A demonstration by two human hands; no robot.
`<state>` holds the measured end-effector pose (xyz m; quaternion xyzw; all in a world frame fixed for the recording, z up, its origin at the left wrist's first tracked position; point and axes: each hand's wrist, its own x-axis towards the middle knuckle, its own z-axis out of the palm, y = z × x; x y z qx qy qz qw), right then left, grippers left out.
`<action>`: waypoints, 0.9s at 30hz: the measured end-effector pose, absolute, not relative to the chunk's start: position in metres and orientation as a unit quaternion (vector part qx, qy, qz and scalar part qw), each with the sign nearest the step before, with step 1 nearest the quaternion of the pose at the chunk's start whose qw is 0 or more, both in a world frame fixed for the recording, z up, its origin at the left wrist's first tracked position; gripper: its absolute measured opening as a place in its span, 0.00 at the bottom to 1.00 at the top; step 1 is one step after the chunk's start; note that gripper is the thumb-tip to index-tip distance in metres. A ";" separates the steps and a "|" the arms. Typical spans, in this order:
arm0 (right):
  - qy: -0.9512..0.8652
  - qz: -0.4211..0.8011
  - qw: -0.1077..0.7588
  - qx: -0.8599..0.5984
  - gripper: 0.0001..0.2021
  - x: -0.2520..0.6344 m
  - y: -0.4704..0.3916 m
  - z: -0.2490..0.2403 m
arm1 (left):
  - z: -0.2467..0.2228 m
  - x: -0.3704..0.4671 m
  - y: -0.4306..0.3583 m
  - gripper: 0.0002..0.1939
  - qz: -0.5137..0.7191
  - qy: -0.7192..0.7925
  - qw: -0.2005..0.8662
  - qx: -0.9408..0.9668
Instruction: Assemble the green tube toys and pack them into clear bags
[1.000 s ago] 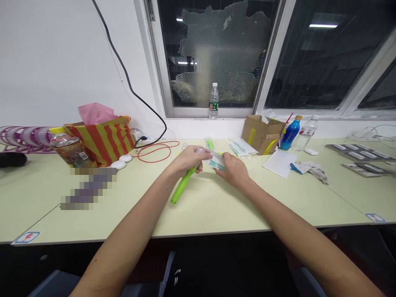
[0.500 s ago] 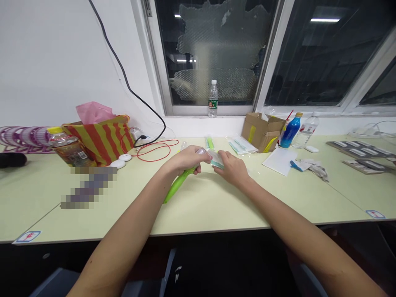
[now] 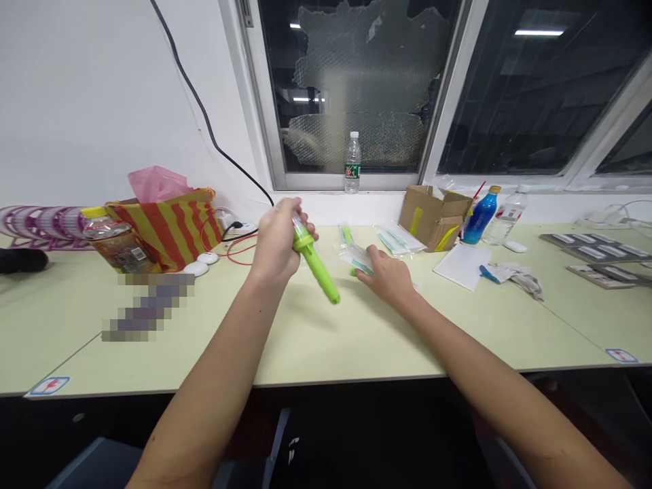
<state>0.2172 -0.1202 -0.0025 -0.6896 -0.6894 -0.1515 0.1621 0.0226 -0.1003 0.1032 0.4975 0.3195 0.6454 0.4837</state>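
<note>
My left hand (image 3: 278,241) is closed around the clear upper part of a bright green-handled tool (image 3: 320,273), raised above the table. Its green handle slants down to the right; the kind of tool cannot be made out. My right hand (image 3: 390,275) has its fingers closed on a clear plastic packet with teal print (image 3: 359,258). A small bit of green shows beside those fingertips. Just beyond lies another packet with a green item in it (image 3: 347,235). More teal-printed packets (image 3: 397,240) lie to its right.
A cardboard box (image 3: 432,217), a blue bottle (image 3: 481,214) and a white sheet (image 3: 461,265) stand or lie right of my hands. A glove (image 3: 514,277) is farther right. On the left are a striped bag (image 3: 168,227), a drink bottle (image 3: 119,241) and red cable (image 3: 237,255).
My hands have moved apart. The left has lifted away leftward with the green-handled tool, whose handle now points down to the right. The right hand stays near its place with the packet.
</note>
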 end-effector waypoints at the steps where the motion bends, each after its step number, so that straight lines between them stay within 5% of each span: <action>1: -0.688 -0.151 0.160 -0.691 0.19 0.217 -0.120 -0.002 | 0.107 0.023 -0.100 0.13 0.675 0.303 0.472 0.480; 8: -0.682 -0.141 0.162 -0.700 0.18 0.216 -0.123 -0.001 | 0.106 0.029 -0.082 0.15 0.778 0.273 0.345 0.449; 13: -0.685 -0.130 0.177 -0.695 0.18 0.216 -0.125 0.000 | 0.094 0.031 -0.067 0.15 0.796 0.240 0.347 0.434; 27: -0.663 -0.080 0.237 -0.705 0.18 0.219 -0.122 0.000 | 0.086 0.035 -0.070 0.19 0.656 0.331 0.317 0.600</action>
